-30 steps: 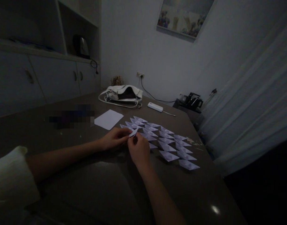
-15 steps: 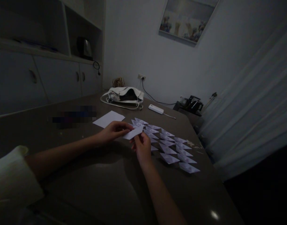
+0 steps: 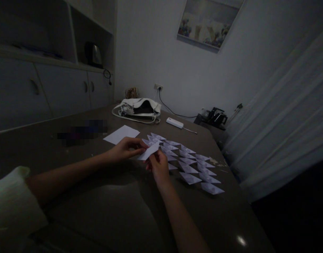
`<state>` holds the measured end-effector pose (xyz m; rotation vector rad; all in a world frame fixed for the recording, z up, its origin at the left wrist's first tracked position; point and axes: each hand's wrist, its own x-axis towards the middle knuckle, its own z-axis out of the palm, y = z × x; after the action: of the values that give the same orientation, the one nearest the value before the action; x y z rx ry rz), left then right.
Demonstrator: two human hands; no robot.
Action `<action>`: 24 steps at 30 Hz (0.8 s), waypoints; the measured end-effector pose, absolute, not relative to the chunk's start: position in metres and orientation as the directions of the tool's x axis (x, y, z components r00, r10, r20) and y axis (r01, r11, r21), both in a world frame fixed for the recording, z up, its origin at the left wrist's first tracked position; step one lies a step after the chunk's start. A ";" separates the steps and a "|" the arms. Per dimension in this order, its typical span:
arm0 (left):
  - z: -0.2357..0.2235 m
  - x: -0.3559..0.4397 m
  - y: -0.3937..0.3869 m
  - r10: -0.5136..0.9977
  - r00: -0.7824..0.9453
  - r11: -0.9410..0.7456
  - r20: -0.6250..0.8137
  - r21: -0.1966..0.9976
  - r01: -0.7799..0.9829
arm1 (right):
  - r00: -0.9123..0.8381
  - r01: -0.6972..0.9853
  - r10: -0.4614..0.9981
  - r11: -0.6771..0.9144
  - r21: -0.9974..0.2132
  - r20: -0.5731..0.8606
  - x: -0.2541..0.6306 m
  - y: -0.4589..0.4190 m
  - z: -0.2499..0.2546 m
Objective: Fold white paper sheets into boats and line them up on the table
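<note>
Handbag (image 3: pixel 136 102): open — contents too dark to tell.
Grip: your left hand (image 3: pixel 126 149) and right hand (image 3: pixel 160 169) pinch the folded paper (image 3: pixel 151 150) — near the paper boats (image 3: pixel 188 167).
Change: broader paper face showing than a second ago.

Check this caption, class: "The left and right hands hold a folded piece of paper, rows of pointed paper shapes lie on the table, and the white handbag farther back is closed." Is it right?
Not quite: the white handbag is open, its dark inside showing in the head view. The left hand and right hand do hold the folded piece of paper, and the pointed paper shapes do lie in rows on the table.
</note>
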<state>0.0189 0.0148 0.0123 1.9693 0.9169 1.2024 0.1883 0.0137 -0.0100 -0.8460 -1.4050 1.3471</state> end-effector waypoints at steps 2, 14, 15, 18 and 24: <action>0.013 0.019 0.014 0.824 0.324 -0.542 0.465 0.813 0.212 | -0.302 -0.144 0.938 0.134 -0.981 0.172 0.189 0.016 -0.011; 0.022 0.018 0.009 0.712 0.322 -0.702 0.623 0.636 0.322 | -0.363 -0.155 0.920 0.097 -0.983 0.148 0.188 0.019 -0.018; 0.022 0.018 0.009 0.699 0.333 -0.715 0.633 0.613 0.337 | -0.363 -0.153 0.919 0.102 -0.983 0.152 0.188 0.018 -0.017; 0.023 0.017 0.008 0.674 0.349 -0.738 0.651 0.570 0.361 | -0.364 -0.144 0.917 0.117 -0.983 0.163 0.188 0.017 -0.015; 0.024 0.013 0.010 0.616 0.443 -0.786 0.651 0.472 0.399 | -0.323 -0.124 0.935 0.115 -0.986 0.149 0.190 0.016 -0.010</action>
<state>0.0130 0.0105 0.0241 2.4472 0.8797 1.2597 0.1896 0.0155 -0.0101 -0.8539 -1.4306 1.3918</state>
